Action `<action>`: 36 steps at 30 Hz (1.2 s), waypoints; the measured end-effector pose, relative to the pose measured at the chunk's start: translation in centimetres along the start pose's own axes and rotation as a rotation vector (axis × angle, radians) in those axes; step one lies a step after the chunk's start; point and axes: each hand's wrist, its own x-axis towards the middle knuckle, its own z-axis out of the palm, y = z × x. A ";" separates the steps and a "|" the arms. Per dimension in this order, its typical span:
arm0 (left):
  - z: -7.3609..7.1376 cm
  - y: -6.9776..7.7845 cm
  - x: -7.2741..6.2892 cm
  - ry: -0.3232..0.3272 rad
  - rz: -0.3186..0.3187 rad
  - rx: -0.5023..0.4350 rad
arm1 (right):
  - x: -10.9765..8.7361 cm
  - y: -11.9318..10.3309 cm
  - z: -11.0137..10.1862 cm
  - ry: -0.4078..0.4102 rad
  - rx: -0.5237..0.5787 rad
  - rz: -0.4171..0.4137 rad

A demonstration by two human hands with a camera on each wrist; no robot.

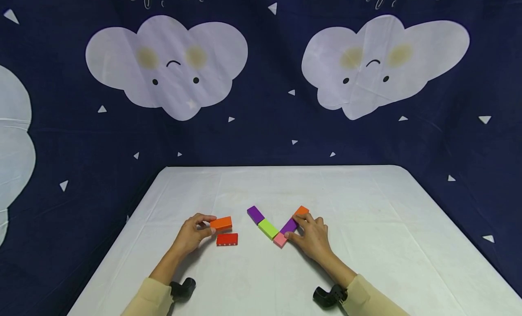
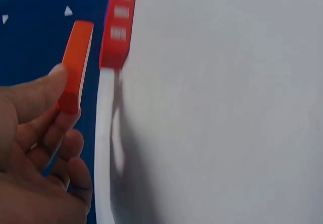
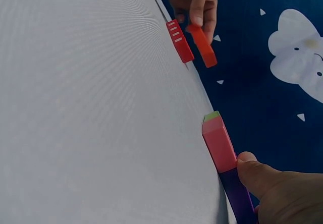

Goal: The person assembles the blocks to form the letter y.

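Observation:
My left hand (image 1: 191, 233) pinches an orange block (image 1: 221, 223) between thumb and fingers, just behind a red block (image 1: 227, 239) with white marks along its side. In the left wrist view this orange block (image 2: 76, 65) appears raised, apart from the red block (image 2: 118, 27). To the right, several blocks form a V on the table: a purple block (image 1: 255, 214), a lime green block (image 1: 268, 228), a pink block (image 1: 280, 240), a second purple block (image 1: 289, 226) and another orange block (image 1: 301, 210). My right hand (image 1: 315, 238) holds the second purple block, thumb near its pink end.
The table (image 1: 391, 252) has a white cover. Behind it hangs a dark blue cloth (image 1: 269, 139) printed with clouds and small triangles. A black wrist mount (image 1: 183, 289) sits at the left sleeve, and a second black mount (image 1: 329, 296) at the right.

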 end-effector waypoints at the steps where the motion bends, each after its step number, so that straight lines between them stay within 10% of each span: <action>1: 0.2 0.2 -0.2 0.008 -0.004 -0.013 | 0.0 0.0 0.0 -0.002 0.000 0.002; 21: 6.4 5.2 -5.0 0.062 -0.021 -0.244 | 0.0 0.0 -0.1 -0.012 -0.004 0.008; 36: 9.4 6.1 -5.8 0.038 0.007 -0.262 | 0.0 0.0 -0.1 -0.013 -0.008 0.005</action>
